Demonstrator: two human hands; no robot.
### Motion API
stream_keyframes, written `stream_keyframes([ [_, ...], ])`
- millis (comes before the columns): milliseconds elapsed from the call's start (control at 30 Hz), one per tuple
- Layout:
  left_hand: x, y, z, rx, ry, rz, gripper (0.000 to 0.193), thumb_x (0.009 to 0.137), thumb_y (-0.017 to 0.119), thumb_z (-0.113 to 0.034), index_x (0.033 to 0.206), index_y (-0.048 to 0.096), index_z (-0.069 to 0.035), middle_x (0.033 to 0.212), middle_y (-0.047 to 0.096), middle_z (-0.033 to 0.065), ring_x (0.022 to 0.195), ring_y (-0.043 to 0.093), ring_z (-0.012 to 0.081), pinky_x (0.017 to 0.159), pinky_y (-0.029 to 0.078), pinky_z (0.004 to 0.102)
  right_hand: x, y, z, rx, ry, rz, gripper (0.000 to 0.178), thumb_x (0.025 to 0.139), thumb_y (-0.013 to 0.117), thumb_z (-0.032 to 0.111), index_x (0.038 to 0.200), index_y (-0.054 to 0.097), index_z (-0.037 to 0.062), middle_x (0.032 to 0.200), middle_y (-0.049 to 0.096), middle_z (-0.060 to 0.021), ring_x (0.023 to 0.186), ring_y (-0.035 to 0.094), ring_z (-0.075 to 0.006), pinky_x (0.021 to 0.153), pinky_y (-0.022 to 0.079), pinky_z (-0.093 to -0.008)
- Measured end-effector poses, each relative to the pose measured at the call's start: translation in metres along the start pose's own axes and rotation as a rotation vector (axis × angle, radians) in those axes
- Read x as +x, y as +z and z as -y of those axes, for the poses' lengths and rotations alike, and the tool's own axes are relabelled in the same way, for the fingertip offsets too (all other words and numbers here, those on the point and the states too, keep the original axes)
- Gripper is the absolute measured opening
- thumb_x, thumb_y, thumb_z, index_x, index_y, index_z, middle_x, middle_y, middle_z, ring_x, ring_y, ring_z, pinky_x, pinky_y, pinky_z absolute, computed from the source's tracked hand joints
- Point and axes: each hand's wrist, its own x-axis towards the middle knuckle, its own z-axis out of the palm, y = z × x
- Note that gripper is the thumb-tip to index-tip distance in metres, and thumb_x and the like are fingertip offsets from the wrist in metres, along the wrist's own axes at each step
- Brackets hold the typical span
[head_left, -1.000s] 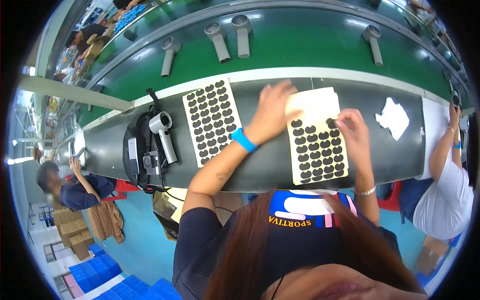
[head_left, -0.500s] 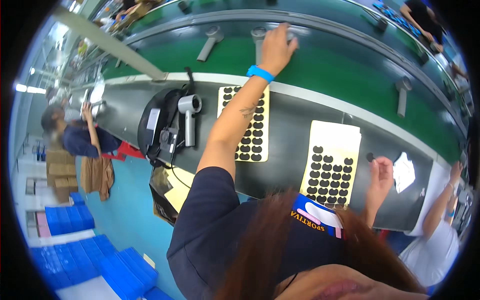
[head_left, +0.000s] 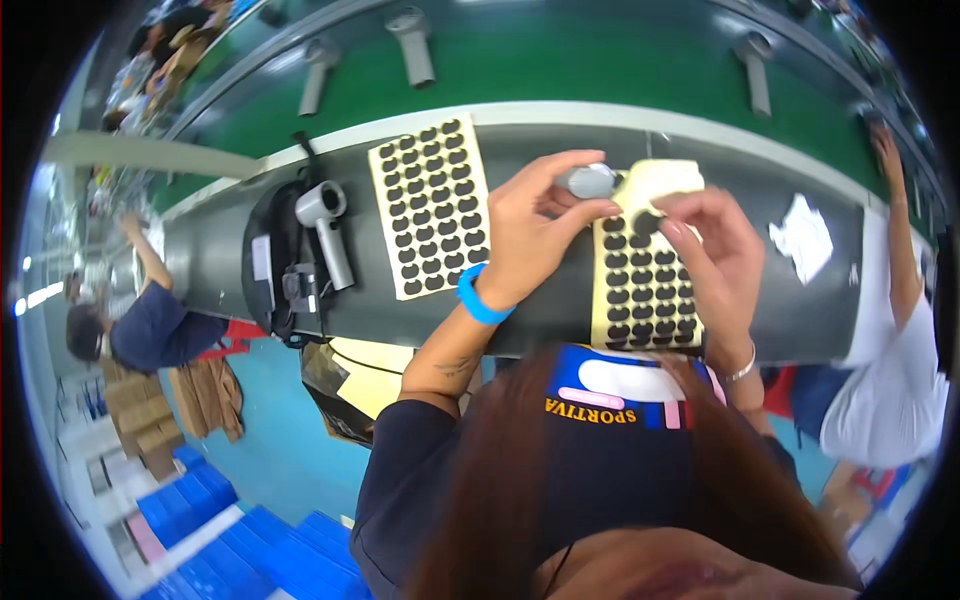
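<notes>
Above the right-hand sticker sheet (head_left: 650,310), my left hand (head_left: 530,230) grips a grey hair dryer (head_left: 592,181); only its rounded end shows past my fingers. My right hand (head_left: 722,255) pinches a round black sticker (head_left: 647,223) between thumb and forefinger, close to the dryer. I cannot tell whether the sticker touches it. Rows of black stickers cover the lower part of the pale yellow sheet, and its upper part is bare. A second sticker sheet (head_left: 430,205), full of stickers, lies to the left of my left forearm.
Another grey hair dryer (head_left: 325,220) rests by a black bag (head_left: 270,260) on the left. More dryers stand on the green conveyor belt (head_left: 580,60) beyond the white ledge. Crumpled white paper (head_left: 802,238) lies at right. Co-workers sit on both sides.
My left hand has come back from the conveyor with a hair dryer. My right hand has brought the black sticker leftward, over the sheet, to meet it. The view has shifted.
</notes>
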Motion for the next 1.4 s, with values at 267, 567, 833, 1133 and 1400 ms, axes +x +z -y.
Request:
stream_keyframes([
  [267, -0.014, 0.002, -0.003, -0.251, -0.091, 0.176, 0.042, 0.076, 0.068, 0.011, 0.117, 0.059, 0.006, 0.116, 0.063, 0.0166, 0.080, 0.069, 0.0156, 0.070, 0.057, 0.0246, 0.006, 0.000, 0.006, 0.013, 0.099, 0.075, 0.028, 0.082, 0.063, -0.009, 0.103, 0.047, 0.0002, 0.087, 0.059, -0.0072, 0.102, 0.062, -0.0207, 0.087, 0.049, -0.0278],
  [567, -0.018, 0.007, -0.006, -0.202, -0.108, 0.277, 0.038, 0.075, 0.068, 0.009, 0.113, 0.064, 0.003, 0.119, 0.062, 0.0168, 0.080, 0.070, 0.0165, 0.069, 0.057, 0.0232, 0.002, -0.009, 0.014, -0.074, 0.189, 0.099, 0.030, 0.080, 0.065, -0.009, 0.102, 0.047, 0.0017, 0.085, 0.061, -0.0060, 0.096, 0.064, -0.0185, 0.079, 0.050, -0.0255],
  [833, -0.018, 0.011, -0.008, -0.159, -0.094, 0.309, 0.039, 0.074, 0.069, 0.008, 0.112, 0.065, 0.002, 0.119, 0.063, 0.0167, 0.078, 0.070, 0.0152, 0.068, 0.056, 0.0228, 0.001, -0.013, 0.017, -0.104, 0.192, 0.095, 0.029, 0.080, 0.066, -0.007, 0.100, 0.047, 0.0026, 0.084, 0.061, -0.0050, 0.094, 0.064, -0.0168, 0.080, 0.050, -0.0259],
  [1133, -0.021, 0.013, -0.009, -0.176, -0.105, 0.301, 0.039, 0.074, 0.069, 0.009, 0.112, 0.065, 0.002, 0.119, 0.062, 0.0164, 0.078, 0.070, 0.0151, 0.069, 0.057, 0.0232, -0.002, -0.013, 0.018, -0.121, 0.195, 0.088, 0.029, 0.080, 0.065, -0.008, 0.099, 0.047, 0.0027, 0.083, 0.061, -0.0050, 0.093, 0.064, -0.0157, 0.080, 0.050, -0.0257],
  [1400, -0.021, 0.010, -0.011, -0.150, -0.124, 0.345, 0.043, 0.073, 0.069, 0.013, 0.115, 0.061, 0.006, 0.122, 0.058, 0.0221, 0.087, 0.068, 0.0213, 0.073, 0.059, 0.0270, -0.002, -0.012, 0.019, -0.129, 0.200, 0.087, 0.029, 0.080, 0.066, -0.008, 0.099, 0.047, 0.0034, 0.083, 0.061, -0.0050, 0.093, 0.064, -0.0159, 0.079, 0.050, -0.0258],
])
